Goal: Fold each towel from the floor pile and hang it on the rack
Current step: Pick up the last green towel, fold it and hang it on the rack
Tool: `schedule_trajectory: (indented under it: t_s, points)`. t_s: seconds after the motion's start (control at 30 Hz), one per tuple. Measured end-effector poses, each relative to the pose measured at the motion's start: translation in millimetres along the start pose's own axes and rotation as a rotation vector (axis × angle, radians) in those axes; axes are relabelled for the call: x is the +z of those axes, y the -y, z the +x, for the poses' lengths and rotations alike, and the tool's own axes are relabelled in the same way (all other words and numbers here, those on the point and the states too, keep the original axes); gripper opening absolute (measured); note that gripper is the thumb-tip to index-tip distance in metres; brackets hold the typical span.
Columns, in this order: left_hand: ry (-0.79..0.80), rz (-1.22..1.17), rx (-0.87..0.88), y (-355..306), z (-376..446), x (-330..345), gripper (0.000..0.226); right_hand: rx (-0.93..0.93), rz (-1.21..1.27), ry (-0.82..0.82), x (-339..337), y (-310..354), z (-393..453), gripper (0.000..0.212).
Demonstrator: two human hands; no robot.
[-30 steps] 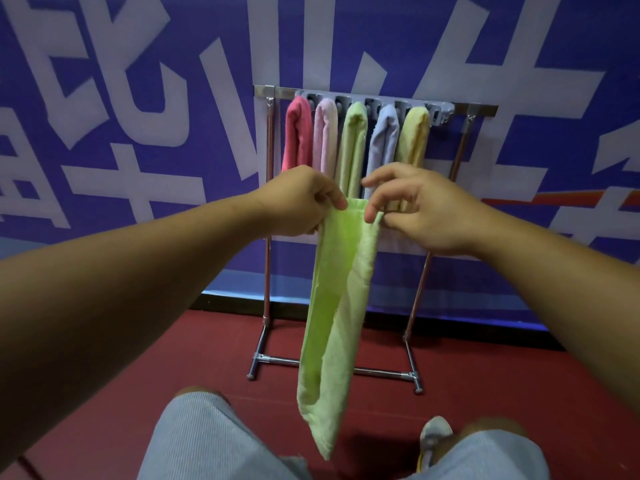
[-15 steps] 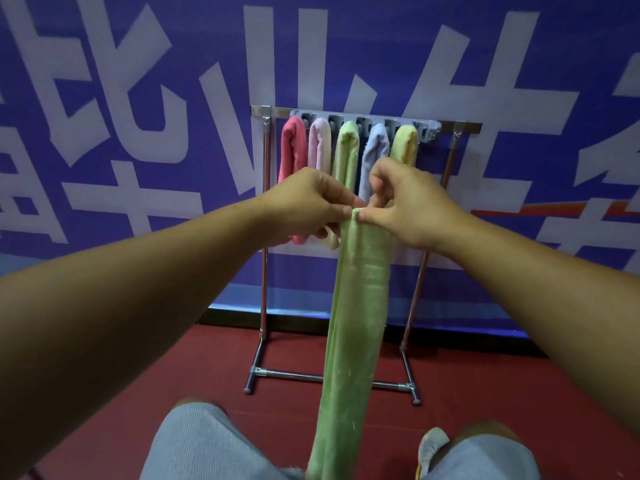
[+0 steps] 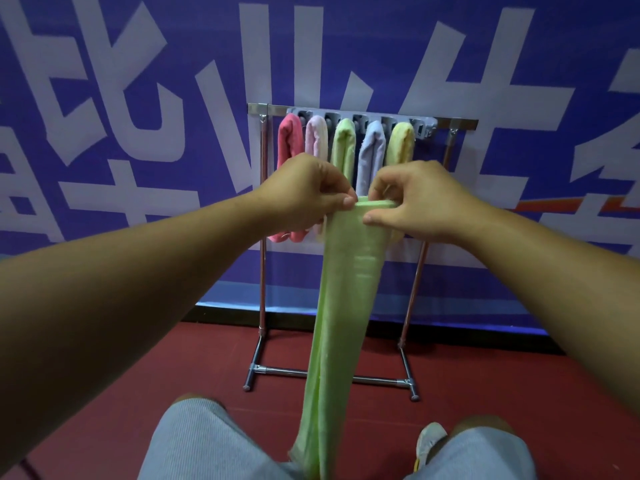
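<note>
Below the grip, the green towel [image 3: 341, 306] runs down between the knees and its lower end is cut off by the bottom edge. Behind the grip, both hands cover the lower parts of the hung towels [image 3: 370, 147] on the rack [image 3: 450, 123]

Both arms outstretched; left grip [image 3: 311, 195] and right grip [image 3: 412, 202] pinching, fingers curled, close together.

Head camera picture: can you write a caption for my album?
Both hands, left hand and right hand, pinch a long green towel before the rack of five hung towels.
</note>
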State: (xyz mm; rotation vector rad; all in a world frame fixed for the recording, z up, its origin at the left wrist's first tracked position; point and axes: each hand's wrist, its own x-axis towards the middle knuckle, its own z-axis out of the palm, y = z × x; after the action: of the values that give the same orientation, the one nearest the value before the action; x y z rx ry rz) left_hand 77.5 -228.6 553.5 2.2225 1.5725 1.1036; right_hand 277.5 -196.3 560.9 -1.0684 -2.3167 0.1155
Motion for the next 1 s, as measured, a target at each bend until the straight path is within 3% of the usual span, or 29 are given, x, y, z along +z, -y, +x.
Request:
schedule_trajectory:
  t_s: [0.17, 0.27, 0.4, 0.5, 0.57, 0.63, 0.9, 1.0]
  points:
    - [-0.207, -0.016, 0.080, -9.8, 3.6, 8.8, 0.010, -0.044, 0.188, -0.214, 4.1, -1.4, 5.7, 0.032]
    - [-0.228, -0.010, 0.111, -16.3, 3.0, 10.1, 0.013, 0.102, 0.345, -0.120, 7.3, -2.3, 4.9, 0.054]
    - [-0.254, 0.012, 0.128, -16.1, 2.1, 12.7, 0.015, 0.196, 0.555, -0.093, 15.9, -0.4, 4.1, 0.010]
    - [-0.311, -0.224, 0.040, -4.4, -0.3, 25.0, 0.031, 0.234, 0.640, -0.212, 21.1, 1.5, 11.7, 0.008]
    - [-0.251, -0.569, -0.023, 6.0, -5.7, 44.2, 0.043, 0.252, 0.671, -0.274, 22.7, 4.4, 19.0, 0.015]
    - [-0.190, -0.719, -0.121, 19.6, -15.7, 70.7, 0.044, 0.235, 0.659, -0.317, 24.3, 7.8, 26.2, 0.011]
    - [0.117, -0.608, -0.564, 105.8, -102.0, 178.9, 0.016, 0.259, 0.726, -0.457, 14.2, 7.8, 40.2, 0.011]
    - [0.157, -0.644, -0.650, 129.5, -130.9, 197.7, 0.020, 0.330, 0.689, -0.523, 13.3, -11.6, 42.4, 0.011]
